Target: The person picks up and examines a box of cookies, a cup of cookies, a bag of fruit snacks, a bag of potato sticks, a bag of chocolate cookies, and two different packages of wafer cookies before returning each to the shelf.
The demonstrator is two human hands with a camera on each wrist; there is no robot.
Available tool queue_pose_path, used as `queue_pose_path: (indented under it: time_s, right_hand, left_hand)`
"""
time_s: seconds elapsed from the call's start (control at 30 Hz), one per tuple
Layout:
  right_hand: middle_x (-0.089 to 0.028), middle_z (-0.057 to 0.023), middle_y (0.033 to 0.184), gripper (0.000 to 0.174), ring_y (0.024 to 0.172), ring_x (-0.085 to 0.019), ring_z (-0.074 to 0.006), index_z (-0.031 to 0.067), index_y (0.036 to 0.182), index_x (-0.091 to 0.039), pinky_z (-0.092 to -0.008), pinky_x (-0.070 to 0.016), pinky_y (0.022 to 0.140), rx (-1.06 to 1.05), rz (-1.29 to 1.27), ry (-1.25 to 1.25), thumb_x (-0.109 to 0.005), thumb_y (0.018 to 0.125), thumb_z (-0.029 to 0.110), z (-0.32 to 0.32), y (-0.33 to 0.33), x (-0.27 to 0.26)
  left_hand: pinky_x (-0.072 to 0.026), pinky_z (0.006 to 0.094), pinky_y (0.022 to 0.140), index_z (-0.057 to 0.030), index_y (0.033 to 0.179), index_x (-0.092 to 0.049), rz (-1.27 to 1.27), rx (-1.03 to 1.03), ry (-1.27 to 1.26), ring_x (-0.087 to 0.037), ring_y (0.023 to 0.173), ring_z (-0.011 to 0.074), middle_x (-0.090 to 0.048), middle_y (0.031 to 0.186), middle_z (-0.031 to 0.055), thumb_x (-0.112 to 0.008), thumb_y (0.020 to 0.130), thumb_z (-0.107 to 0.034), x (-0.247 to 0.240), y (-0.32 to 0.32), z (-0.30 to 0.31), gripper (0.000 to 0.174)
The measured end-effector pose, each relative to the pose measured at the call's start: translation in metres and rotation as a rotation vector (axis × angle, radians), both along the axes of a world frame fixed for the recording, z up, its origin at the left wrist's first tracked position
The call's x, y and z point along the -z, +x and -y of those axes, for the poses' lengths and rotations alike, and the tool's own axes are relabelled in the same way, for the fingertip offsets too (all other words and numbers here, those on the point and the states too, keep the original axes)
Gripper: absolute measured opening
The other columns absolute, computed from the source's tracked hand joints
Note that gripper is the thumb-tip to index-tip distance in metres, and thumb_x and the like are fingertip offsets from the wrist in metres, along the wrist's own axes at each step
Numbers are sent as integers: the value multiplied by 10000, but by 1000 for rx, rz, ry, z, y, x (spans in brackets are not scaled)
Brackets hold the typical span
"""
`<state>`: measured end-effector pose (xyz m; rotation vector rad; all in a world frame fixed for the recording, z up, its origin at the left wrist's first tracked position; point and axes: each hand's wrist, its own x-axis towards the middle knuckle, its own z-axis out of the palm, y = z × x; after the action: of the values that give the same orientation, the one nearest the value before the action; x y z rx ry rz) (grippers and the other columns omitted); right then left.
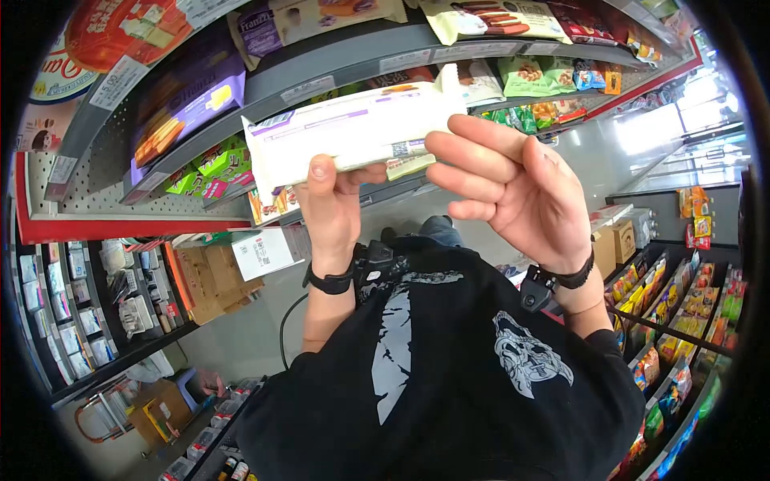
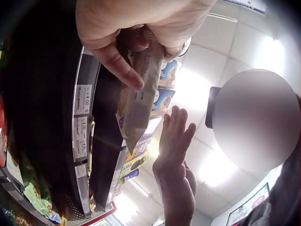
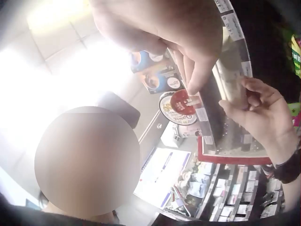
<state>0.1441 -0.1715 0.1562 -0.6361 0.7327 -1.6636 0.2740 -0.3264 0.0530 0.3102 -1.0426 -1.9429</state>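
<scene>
A cream-white packet with purple stripes (image 1: pixel 345 128) is held up in front of the shelf, its printed back facing the head camera. The left hand (image 1: pixel 333 212) grips its lower edge, thumb on the near face and fingers behind. In the left wrist view the same packet (image 2: pixel 143 94) is seen edge-on between the thumb and fingers of the left hand (image 2: pixel 141 28). The right hand (image 1: pixel 521 188), palm turned up and fingers extended, is by the packet's right end; whether its fingertips touch the packet I cannot tell. The right wrist view shows the packet (image 3: pixel 230 80) beside the right hand (image 3: pixel 164 28).
Shelves with price labels (image 1: pixel 309 90) hold snack packets, including a purple one (image 1: pixel 188 108) at left. Racks of snack bags (image 1: pixel 682 313) stand at right. Cardboard boxes (image 1: pixel 212 280) and a rack of small packs (image 1: pixel 68 305) are at lower left.
</scene>
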Motion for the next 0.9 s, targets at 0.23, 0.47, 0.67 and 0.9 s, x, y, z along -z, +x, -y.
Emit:
queue_pose_path:
  time_s: [0.23,0.47,0.67,0.9]
  right_hand:
    - [-549,-257,1180,382,1042,-607,-327,-22,1101,-441,-381,-526,817,103,-17,-192,-368,1007,341,-6,-9,28]
    - [-441,-40,428,456,355,-495,-212,121,706,-337,-270,-373,389,299,-310,19,-216,1024,424,-17,-3,37]
    - [-385,-22,480,494,377,-393,-135,118,638,-329,-249,-316,406,358,-278,69,-342,999,454,-23,-6,51]
    - [-320,18,515,473,395,-299,-96,120,661,-330,-240,-299,435,325,-220,34,-350,998,450,-29,-1,51]
  left_hand:
    - [-591,301,642,46,1168,-527,14,14,-17,-686,772,208,-666,945,155,-596,862,-479,-3,-4,-6,612]
    - [-585,329,664,60,1150,-533,-61,96,-50,-681,784,230,-664,947,164,-640,838,-463,-3,-1,-11,618]
    - [-583,343,664,69,1145,-537,-80,67,-45,-677,788,238,-664,945,161,-658,851,-385,-7,-2,-15,554]
    - [-579,318,653,55,997,-625,10,-53,-80,-666,747,197,-668,858,137,-641,884,-286,-10,-2,-24,360]
